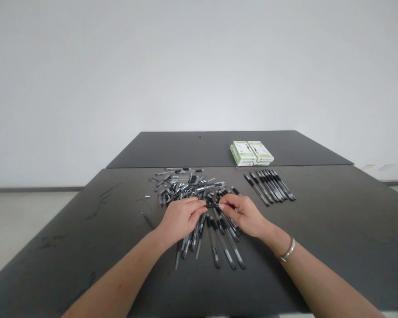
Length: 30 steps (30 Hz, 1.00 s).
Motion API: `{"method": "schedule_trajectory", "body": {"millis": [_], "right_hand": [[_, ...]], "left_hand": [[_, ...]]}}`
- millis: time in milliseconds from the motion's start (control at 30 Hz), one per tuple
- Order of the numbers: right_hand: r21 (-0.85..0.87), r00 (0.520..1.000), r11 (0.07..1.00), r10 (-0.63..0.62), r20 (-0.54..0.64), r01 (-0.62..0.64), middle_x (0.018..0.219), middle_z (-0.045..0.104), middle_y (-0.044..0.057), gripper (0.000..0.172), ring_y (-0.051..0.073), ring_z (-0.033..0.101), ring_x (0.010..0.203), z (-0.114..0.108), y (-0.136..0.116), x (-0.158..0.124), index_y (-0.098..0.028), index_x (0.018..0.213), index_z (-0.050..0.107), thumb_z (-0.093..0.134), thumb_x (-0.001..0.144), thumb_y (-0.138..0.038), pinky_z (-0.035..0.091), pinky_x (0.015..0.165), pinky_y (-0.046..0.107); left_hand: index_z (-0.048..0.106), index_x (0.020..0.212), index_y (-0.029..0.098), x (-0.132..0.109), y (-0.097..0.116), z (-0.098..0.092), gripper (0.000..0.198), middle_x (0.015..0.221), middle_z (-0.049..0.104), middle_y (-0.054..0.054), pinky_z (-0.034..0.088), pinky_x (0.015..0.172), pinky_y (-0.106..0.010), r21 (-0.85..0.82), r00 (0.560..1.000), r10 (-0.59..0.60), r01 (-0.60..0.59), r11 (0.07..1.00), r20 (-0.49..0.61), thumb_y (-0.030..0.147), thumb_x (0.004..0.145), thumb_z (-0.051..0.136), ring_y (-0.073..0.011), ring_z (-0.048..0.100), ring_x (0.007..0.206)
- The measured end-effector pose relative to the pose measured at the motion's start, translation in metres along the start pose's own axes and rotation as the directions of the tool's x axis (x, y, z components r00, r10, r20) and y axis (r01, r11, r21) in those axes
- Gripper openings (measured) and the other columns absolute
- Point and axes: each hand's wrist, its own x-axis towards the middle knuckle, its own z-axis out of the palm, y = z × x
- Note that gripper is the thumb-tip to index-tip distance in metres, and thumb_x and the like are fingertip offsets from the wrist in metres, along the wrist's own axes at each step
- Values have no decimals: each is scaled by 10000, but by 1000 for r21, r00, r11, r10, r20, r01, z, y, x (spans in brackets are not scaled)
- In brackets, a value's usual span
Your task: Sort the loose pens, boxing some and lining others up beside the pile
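Observation:
Between my two hands lies a pen (212, 206) with a black grip, held level above the loose pens. My left hand (183, 217) is closed round its left part, the fingers covering that end. At the other end, my right hand (243, 214) pinches the light-coloured tip between thumb and fingers. A jumbled heap of pen parts (179, 187), with clear barrels, black grips and small silvery tips, spreads just beyond my hands. Several clear pens with black grips (223, 245) fan out below them, toward me.
To the right, a row of pens (270, 186) lies side by side. Behind it stand stacked green-and-white boxes (251, 153). One dark pen part (147, 220) lies left of my left hand. The dark table (69, 247) has a seam across it; a white wall rises behind.

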Motion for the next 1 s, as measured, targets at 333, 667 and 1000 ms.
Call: {"method": "schedule_trajectory", "body": {"millis": [333,667,1000], "right_hand": [[18,999,999,29,-20,-29,645,502,-29,249,109,443,609,2,2,0,-171,801,582,474,947,-341,353,582,219],[183,990,982,66,-121,-43,657,548,-11,289,116,484,617,-2,8,2,-162,792,612,485,942,-374,389,598,230],[418,884,901,285,-370,-115,584,545,-14,288,108,464,501,-12,17,8,-166,770,610,531,880,-419,374,503,235]], "left_hand": [[715,1007,195,0,-1,0,213,914,730,-25,509,756,-273,-15,1000,-8,8,1000,-10,251,953,517,-180,690,848],[673,1132,194,4,-1,0,271,1025,711,-59,495,868,-323,-247,996,-60,73,966,60,205,940,482,-200,659,953],[567,886,156,5,-1,1,206,727,583,14,353,394,-170,-703,928,-291,368,609,234,311,923,438,-46,435,410]]}}
